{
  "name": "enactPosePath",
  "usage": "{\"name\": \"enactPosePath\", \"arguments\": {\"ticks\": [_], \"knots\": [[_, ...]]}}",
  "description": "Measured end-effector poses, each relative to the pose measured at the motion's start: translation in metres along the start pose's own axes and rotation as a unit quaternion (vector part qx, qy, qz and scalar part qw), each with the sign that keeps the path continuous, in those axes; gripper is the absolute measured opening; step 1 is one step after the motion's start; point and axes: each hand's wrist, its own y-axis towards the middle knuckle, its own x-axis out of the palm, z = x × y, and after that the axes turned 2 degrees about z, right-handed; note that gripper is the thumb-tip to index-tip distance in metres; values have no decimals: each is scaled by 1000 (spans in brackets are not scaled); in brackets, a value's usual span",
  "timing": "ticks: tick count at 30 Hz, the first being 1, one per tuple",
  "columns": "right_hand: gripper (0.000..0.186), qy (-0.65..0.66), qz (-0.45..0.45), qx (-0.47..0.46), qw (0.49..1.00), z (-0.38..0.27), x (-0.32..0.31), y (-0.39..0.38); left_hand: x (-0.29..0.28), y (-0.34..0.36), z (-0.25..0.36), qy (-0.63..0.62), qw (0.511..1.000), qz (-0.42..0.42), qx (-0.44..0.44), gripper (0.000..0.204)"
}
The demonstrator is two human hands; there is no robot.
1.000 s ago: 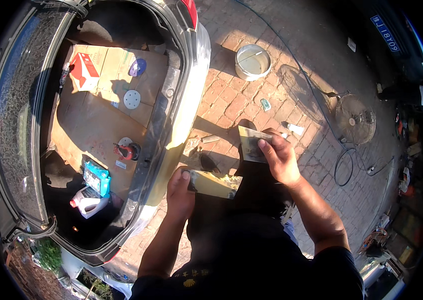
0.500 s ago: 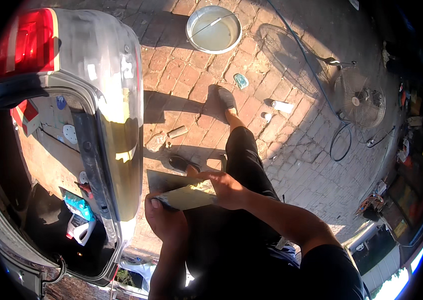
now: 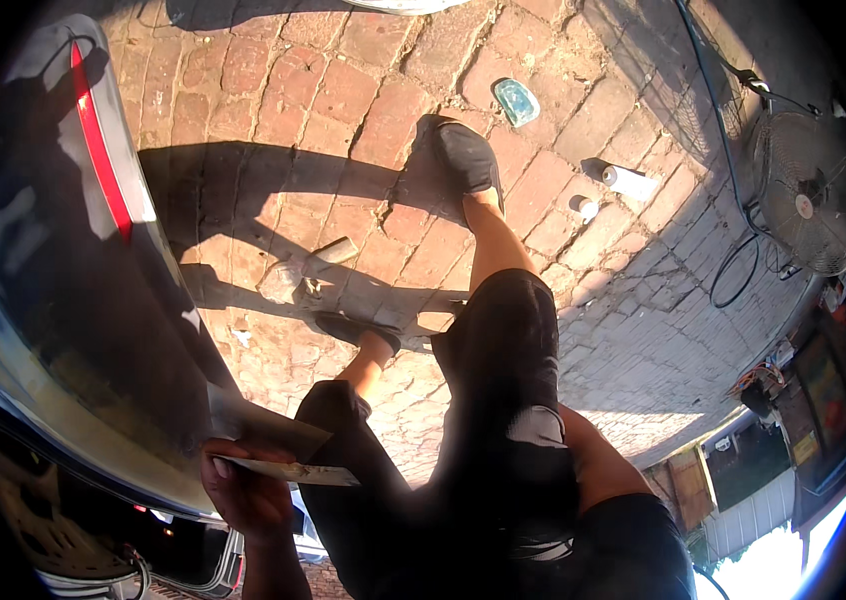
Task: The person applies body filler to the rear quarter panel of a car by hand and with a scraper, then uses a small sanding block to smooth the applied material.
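My left hand (image 3: 251, 497) is closed at the lower left, its fingers and thumb around two thin flat plates. The dark grey plate (image 3: 271, 424) reaches out toward the car. Below it, the pale plate (image 3: 295, 470) shows nearly edge-on, with lighter smears along it. Both are right beside the grey car bumper (image 3: 73, 290), which carries a red strip (image 3: 101, 145); whether they touch it I cannot tell. On the right, my bare right arm (image 3: 598, 460) bends down beside my leg, and the hand is hidden behind the black shorts (image 3: 503, 350).
On the brick paving (image 3: 333, 90) lie a bluish translucent piece (image 3: 516, 102), a white bottle (image 3: 629, 182), a small white container (image 3: 586, 209) and a cylinder (image 3: 336, 250). A standing fan (image 3: 811, 195) is at right, with a hose (image 3: 708, 80) nearby. A basin rim (image 3: 408, 4) shows at the top.
My right hand has let go of the plates and dropped out of sight. My left hand has moved left and down with them. The view has shifted, and the bumper looms larger.
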Motion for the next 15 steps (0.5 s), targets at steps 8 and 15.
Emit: {"name": "enactPosePath", "arguments": {"ticks": [8, 15], "knots": [[48, -70, -36, -11, 997, -42, -48, 35, 5, 16, -46, -63, 997, 7, -38, 38], [53, -107, -83, -36, 990, -41, -103, 44, -4, 20, -60, -162, 986, 39, 9, 41]]}}
